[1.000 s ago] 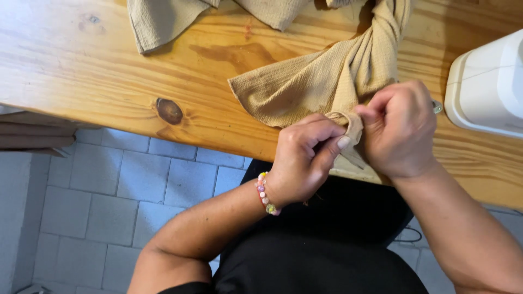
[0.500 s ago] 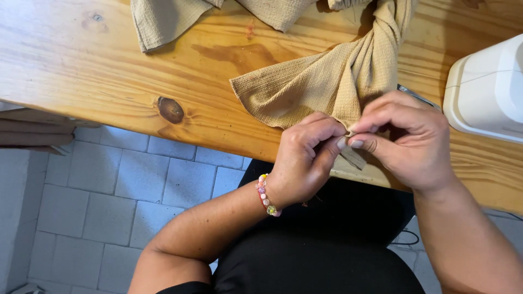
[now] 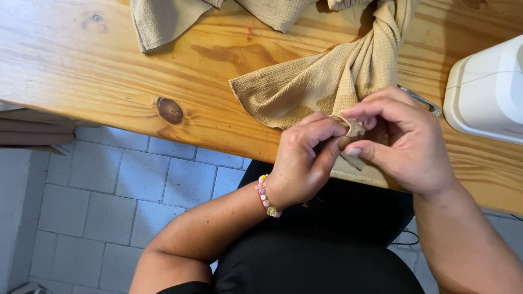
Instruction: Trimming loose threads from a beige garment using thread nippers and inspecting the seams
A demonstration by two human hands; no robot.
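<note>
Pinching a narrow tan fabric loop (image 3: 354, 126) between thumb and forefinger of the left hand (image 3: 305, 160), just right of frame centre, at the near edge of the wooden table (image 3: 109, 81). Gripped from the other side by the right hand (image 3: 406, 144), thumb and forefinger closed on the same loop, remaining fingers curled loosely above it. Joined to the loop, a tan crinkled cloth (image 3: 305, 87), fanned out flat on the tabletop toward the centre and bunched into a twist toward the upper right. Worn on the left wrist, a beaded bracelet (image 3: 266, 196). Resting at the right edge of the frame, a white machine (image 3: 487, 92), with a thin metal tool (image 3: 422, 100) just beside it. Visible at lower left, grey floor tiles (image 3: 136, 185).
</note>
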